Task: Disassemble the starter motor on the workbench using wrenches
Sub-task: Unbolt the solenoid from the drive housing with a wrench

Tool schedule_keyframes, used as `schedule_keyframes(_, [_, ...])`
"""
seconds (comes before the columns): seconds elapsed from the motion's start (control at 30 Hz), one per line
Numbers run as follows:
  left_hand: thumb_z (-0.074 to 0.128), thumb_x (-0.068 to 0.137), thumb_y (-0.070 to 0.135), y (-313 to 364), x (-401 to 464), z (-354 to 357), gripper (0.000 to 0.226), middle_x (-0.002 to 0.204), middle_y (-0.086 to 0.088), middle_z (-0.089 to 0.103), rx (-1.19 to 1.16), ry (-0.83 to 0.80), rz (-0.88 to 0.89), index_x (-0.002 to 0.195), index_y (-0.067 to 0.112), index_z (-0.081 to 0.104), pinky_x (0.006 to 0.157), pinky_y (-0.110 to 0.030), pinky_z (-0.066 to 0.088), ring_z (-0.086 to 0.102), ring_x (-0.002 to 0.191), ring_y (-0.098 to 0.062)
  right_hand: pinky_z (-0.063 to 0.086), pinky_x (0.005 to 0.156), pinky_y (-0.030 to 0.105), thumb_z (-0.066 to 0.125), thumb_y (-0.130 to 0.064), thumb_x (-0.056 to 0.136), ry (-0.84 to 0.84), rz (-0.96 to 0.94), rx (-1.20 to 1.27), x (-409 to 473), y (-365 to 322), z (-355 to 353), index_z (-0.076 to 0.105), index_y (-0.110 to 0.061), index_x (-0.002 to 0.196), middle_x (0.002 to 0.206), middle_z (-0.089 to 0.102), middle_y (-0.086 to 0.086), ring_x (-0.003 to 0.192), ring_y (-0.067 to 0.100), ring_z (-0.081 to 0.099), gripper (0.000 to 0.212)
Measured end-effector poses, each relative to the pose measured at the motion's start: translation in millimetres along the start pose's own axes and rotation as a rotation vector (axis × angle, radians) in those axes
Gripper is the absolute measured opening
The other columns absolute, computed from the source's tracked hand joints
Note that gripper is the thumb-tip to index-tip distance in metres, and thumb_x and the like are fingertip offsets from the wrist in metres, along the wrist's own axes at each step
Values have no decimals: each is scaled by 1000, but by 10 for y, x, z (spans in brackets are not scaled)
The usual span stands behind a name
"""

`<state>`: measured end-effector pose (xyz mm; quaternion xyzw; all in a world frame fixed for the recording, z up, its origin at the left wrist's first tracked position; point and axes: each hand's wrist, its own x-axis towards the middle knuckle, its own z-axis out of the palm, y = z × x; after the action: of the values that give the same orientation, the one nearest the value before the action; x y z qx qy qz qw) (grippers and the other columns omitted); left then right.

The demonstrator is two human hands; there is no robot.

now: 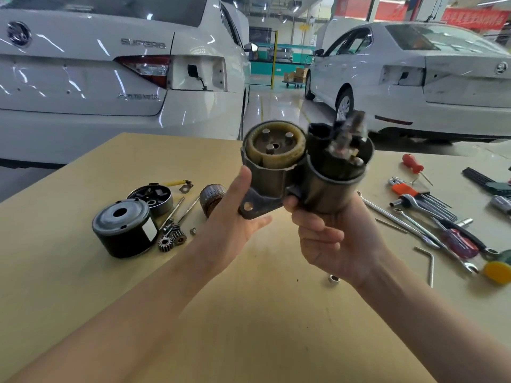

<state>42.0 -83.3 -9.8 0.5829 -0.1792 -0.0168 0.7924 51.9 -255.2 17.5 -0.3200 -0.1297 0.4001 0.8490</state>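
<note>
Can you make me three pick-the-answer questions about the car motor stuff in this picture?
1. Where do the small loose gears lie?
A. beside the black can
B. among the wrenches
C. in a hand

2. What colour is the toothed ring in the held starter housing?
A. blue
B. yellowish
C. red

3. How is the housing held?
A. left hand alone
B. lying on the workbench
C. both hands, the right hand too

Answers: 1 A, they lie just right of the can; 2 B, it looks amber; 3 C, it is lifted off the bench.
</note>
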Motion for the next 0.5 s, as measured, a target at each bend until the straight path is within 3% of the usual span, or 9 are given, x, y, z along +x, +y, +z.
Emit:
schedule_keyframes(0.07, [68,61,77,-35,10,-34,106,121,-4,64,70,-9,10,133,4,41,108,-57,34,58,119,-25,41,30,18,28,-52,92,19,17,18,-6,6,71,62,0,80,51,57,8,31,10,49,63])
schedule_keyframes(0.13, [67,68,72,-47,23,-48,88,89,7,68,102,-17,19,117,2,44,96,-42,47,64,95,-18,47,36,20,37,-51,85,-33,22,30,-16,61,138,63,2,83,56,59,8,37,11,54,59])
schedule_keyframes(0.23, [50,82,60,-120,62,-28,80,72,17,66,144,5,5,136,2,41,71,-16,50,64,77,1,52,45,22,45,-51,80,-31,-14,13,-5,175,146,68,4,80,62,63,10,46,13,61,60])
schedule_keyframes(0.33, [49,86,49,-173,114,-21,61,92,16,70,125,31,37,136,13,47,74,-15,50,65,90,0,49,40,21,46,-51,76,83,-30,-47,7,167,89,68,1,74,58,60,9,41,13,57,57])
schedule_keyframes(0.43, [41,89,49,-122,226,-63,50,126,20,61,258,56,96,134,27,49,100,-20,42,50,123,4,41,35,19,46,-53,71,190,-56,-142,8,70,23,57,-3,76,51,52,6,35,13,47,52])
schedule_keyframes(0.5, [37,95,54,-108,260,-81,41,128,27,56,429,43,149,130,36,49,106,-19,34,44,126,10,39,34,19,45,-55,73,216,-86,-181,9,31,-14,55,-4,74,49,50,6,33,14,45,52])
